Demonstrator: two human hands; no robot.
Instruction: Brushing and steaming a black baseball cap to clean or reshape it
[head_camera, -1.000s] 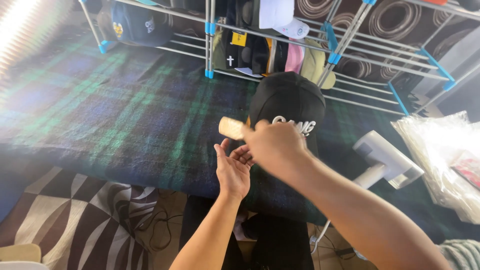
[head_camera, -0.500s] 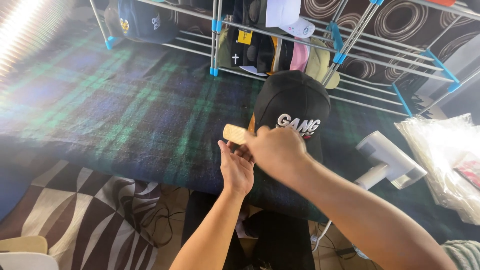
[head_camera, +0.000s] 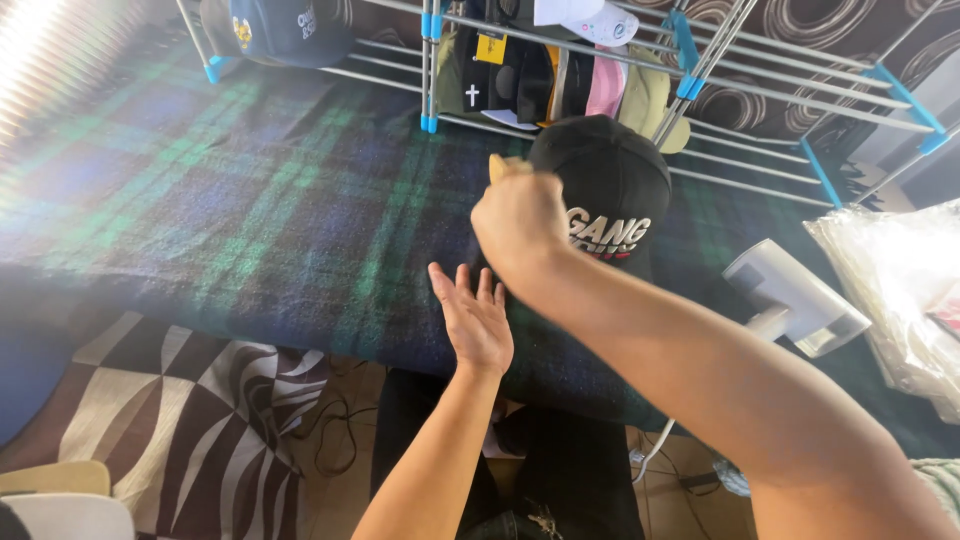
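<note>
Head view: right hand fisted round a tan wooden brush handle, raised over the black cap standing on the plaid blanket. Left hand open, empty, palm flat beside the cap's near edge, apparently steadying it. White handheld steamer lies right; cap rack behind.

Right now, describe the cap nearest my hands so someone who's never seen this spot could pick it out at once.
Find the dark green and blue plaid blanket in front of the metal rack stuffed with caps. Near its front edge, just beyond the raised right hand, one black cap sits alone. Unlike the racked caps, it lies on the blanket and bears large white lettering across its front.
</note>
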